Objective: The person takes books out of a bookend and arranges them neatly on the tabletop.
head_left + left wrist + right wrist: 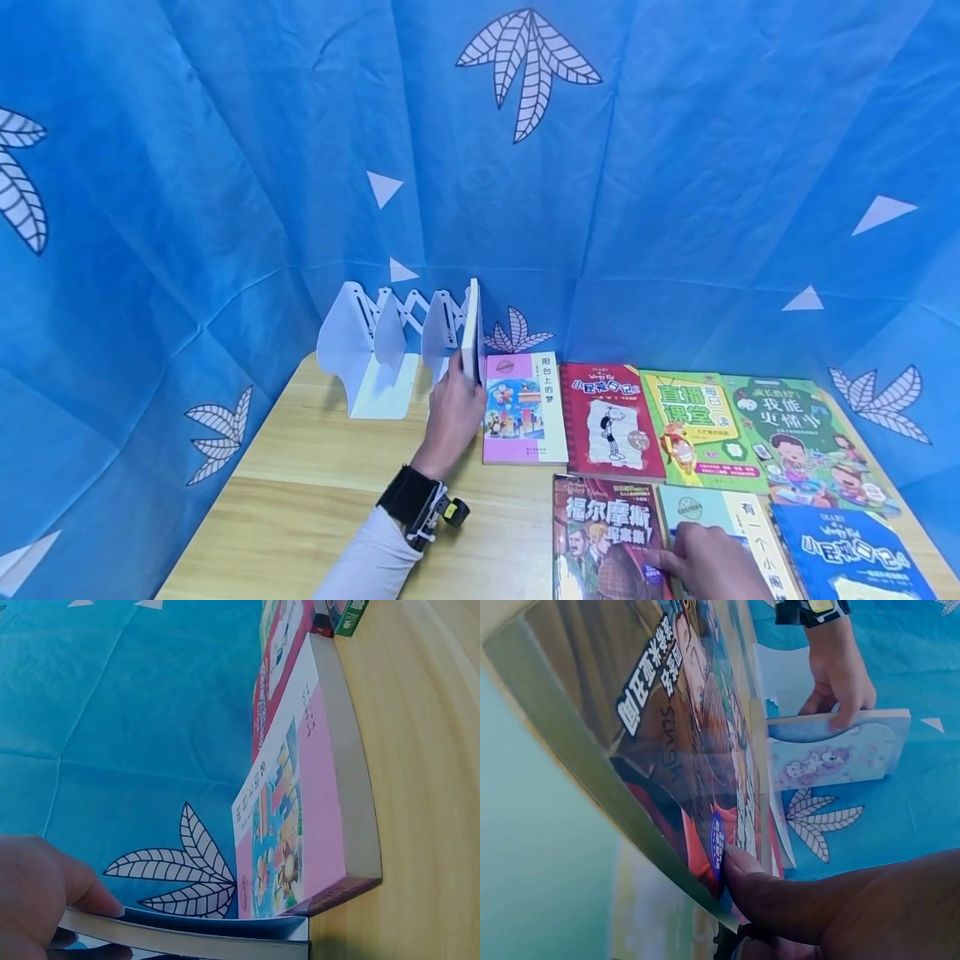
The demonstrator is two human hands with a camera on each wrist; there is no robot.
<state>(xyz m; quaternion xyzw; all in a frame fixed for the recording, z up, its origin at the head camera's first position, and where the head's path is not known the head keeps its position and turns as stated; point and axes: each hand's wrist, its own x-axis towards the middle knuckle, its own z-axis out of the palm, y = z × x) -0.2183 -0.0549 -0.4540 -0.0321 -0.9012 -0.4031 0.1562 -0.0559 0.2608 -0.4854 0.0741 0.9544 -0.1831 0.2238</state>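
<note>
My left hand (457, 404) grips a thin, pale-covered book (472, 333) that stands upright against the right end of a white folding book rack (375, 354). In the left wrist view the fingers (45, 900) curl round that book's edge (195, 939). The right wrist view shows the same book (840, 754) on end under the left hand (841, 679). My right hand (708, 567) is at the table's front, on a dark detective book (603, 533). Its thumb (780, 896) pinches that book's cover (675, 750) at the edge.
Several books lie flat on the wooden table (300, 500): a pink one (525, 408) beside the rack, a red one (611, 421), two green ones (693, 429), then a white one (738, 533) and a blue one (847, 550) in front. Blue cloth (525, 208) hangs behind.
</note>
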